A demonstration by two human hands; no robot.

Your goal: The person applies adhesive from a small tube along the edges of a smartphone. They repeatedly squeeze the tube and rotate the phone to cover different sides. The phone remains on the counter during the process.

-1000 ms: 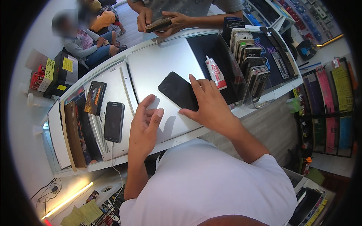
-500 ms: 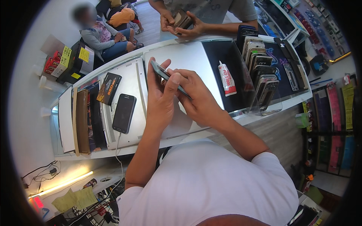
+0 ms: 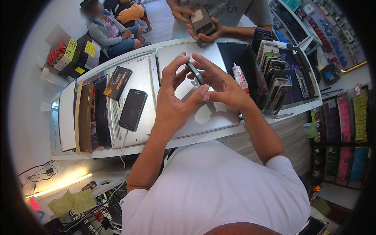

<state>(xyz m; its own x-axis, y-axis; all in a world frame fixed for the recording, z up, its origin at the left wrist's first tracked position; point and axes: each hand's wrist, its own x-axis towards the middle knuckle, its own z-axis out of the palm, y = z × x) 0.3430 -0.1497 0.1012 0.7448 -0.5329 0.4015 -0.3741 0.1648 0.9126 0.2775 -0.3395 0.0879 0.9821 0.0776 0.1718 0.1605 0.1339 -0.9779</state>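
Both hands up over the white counter (image 3: 203, 137) — left hand (image 3: 172, 98) and right hand (image 3: 221, 84) pinch a dark phone (image 3: 194, 72) edge-on between fingertips, thin and glossy. Under them lies a silver laptop (image 3: 203, 117); beside it, a black smartphone (image 3: 133, 109) on a cable. Farther off — a rack of phone cases (image 3: 274, 74), another person's hands (image 3: 199, 25).

both forearms rise from the lower middle of the frame and meet at its centre. the left hand (image 3: 172, 100) is raised with fingers spread and curled, the right hand (image 3: 219, 84) facing it, fingertips pinching together, thumb touching the left palm.
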